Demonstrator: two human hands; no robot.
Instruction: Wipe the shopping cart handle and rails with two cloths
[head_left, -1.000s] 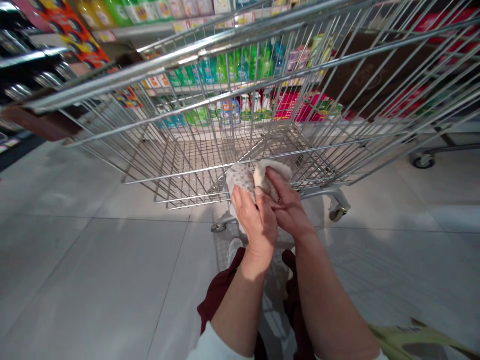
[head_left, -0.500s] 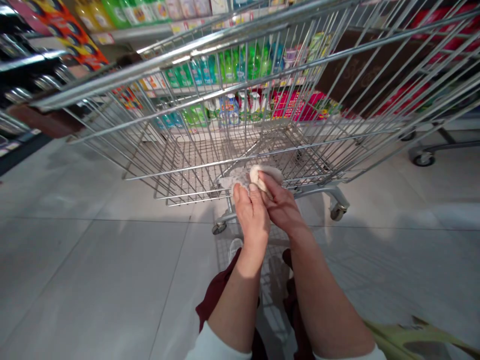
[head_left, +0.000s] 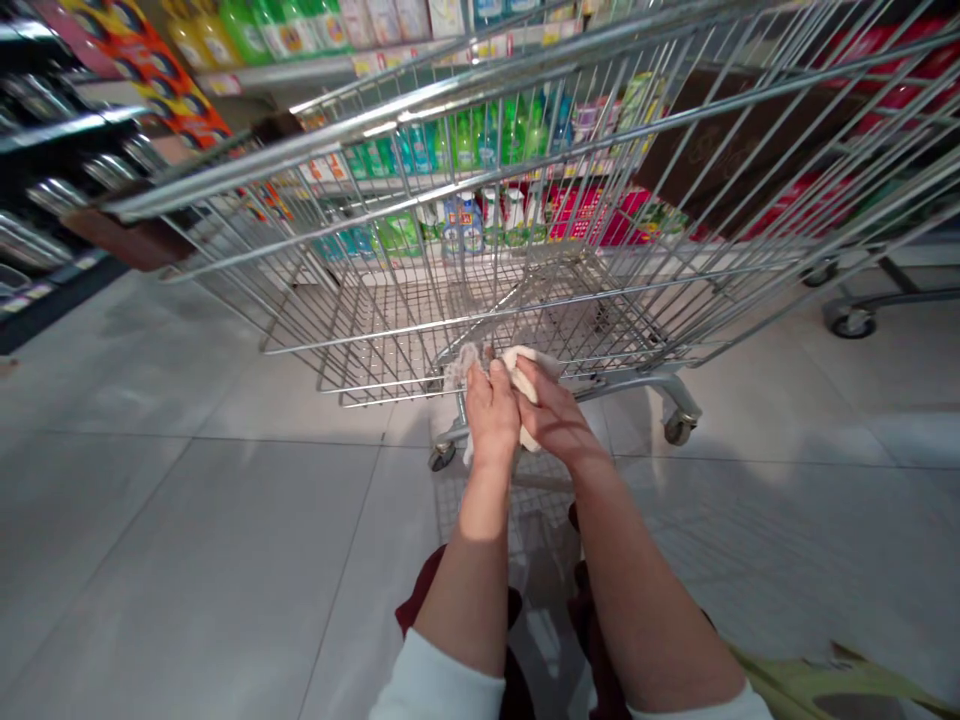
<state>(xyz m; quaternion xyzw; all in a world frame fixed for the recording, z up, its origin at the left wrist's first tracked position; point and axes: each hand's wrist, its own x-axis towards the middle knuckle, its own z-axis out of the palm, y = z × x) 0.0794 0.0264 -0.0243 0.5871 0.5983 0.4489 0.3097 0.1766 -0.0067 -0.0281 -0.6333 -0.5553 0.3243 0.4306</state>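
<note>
Your left hand (head_left: 492,408) and right hand (head_left: 555,412) meet side by side at the near side of the cart (head_left: 450,188), both closed on cloth (head_left: 534,360). Your left fingers curl over a greyish, bunched part on the left; your right hand grips a cream fold on the right, some of it hanging below your fingers. You can't tell if it is one piece, or if it touches the wires. Bottles (head_left: 465,140) line the far shelves, and a yellow-green item (head_left: 817,675) sits near right.
</note>
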